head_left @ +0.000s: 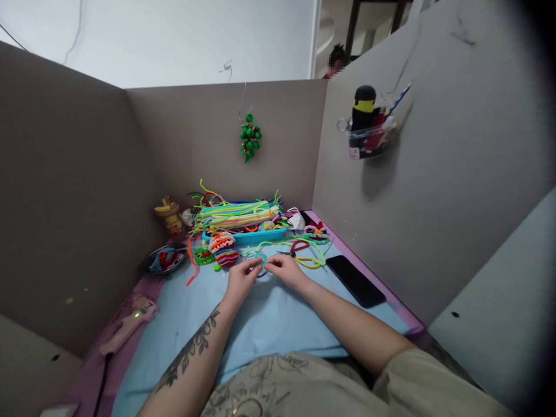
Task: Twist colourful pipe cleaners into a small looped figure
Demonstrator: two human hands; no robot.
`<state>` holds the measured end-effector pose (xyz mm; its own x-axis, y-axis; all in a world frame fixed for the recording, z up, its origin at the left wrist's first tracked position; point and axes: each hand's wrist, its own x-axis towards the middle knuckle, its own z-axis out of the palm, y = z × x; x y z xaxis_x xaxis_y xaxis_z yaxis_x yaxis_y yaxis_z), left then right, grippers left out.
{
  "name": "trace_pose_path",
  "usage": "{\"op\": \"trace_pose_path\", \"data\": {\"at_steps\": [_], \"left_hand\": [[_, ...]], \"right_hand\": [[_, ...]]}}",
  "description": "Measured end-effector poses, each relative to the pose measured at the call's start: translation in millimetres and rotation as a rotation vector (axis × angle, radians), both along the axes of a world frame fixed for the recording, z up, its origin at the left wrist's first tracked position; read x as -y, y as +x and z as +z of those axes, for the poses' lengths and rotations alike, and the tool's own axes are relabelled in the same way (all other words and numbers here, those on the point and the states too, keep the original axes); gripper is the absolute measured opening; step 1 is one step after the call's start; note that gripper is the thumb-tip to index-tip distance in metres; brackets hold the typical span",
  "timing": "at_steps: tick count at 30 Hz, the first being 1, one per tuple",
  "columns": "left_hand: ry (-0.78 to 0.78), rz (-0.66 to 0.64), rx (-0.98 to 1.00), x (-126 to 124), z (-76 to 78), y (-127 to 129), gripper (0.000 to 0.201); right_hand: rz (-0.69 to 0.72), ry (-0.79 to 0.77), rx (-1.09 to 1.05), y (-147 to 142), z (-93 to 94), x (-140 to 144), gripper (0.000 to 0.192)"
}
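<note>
My left hand [243, 280] and my right hand [287, 271] meet over the front middle of the table, thumbs and fingertips pinched. Between them they hold a thin teal pipe cleaner [260, 257], bent into a curve. A bit of purple strand [262, 274] shows just below the fingertips. Close to my left hand stands a striped, fuzzy pipe-cleaner piece [224, 252] in several colours. Beyond my right hand lies a cutting or gripping tool with red and yellow handles [299, 247], among loose lime-green strands. The exact spot the fingertips grip is too small to make out.
Bundled pipe cleaners [238, 215] fill a blue tray [271, 236] at the back. A black phone [356, 281] lies right; a dark bowl [152, 264] and pink glue gun [129, 325] sit left. Grey panels enclose the table, with a cup holder [369, 136] on the right one.
</note>
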<state>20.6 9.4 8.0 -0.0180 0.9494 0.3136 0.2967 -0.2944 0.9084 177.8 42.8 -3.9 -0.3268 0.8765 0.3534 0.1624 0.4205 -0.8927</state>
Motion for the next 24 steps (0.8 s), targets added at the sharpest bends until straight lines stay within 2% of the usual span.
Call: {"op": "trace_pose_path", "data": {"at_steps": [2, 6, 11, 15, 19, 21, 24], "left_hand": [[-0.002, 0.036, 0.016, -1, 2.4, -2, 0.035], [0.017, 0.176, 0.097, -7, 7.8, -14, 0.038], [0.016, 0.302, 0.257, -15, 10.8, -29, 0.046], [0.040, 0.343, 0.329, -17, 10.9, -32, 0.047], [0.033, 0.342, 0.320, -16, 10.0, -31, 0.048], [0.021, 0.321, 0.306, -16, 8.8, -30, 0.047], [0.005, 0.286, 0.274, -15, 7.1, -27, 0.045]], "right_hand": [[-0.009, 0.005, 0.011, 1, -0.3, -1, 0.020], [-0.042, -0.006, 0.073, 9, -0.9, -8, 0.031], [-0.082, 0.016, 0.224, 26, -2.7, -22, 0.017], [-0.100, 0.077, 0.325, 38, 0.1, -28, 0.009], [-0.230, 0.243, 0.414, 46, 7.0, -29, 0.006], [-0.302, 0.241, 0.409, 47, 9.8, -28, 0.009], [-0.364, 0.172, 0.268, 46, 12.2, -27, 0.020]]}}
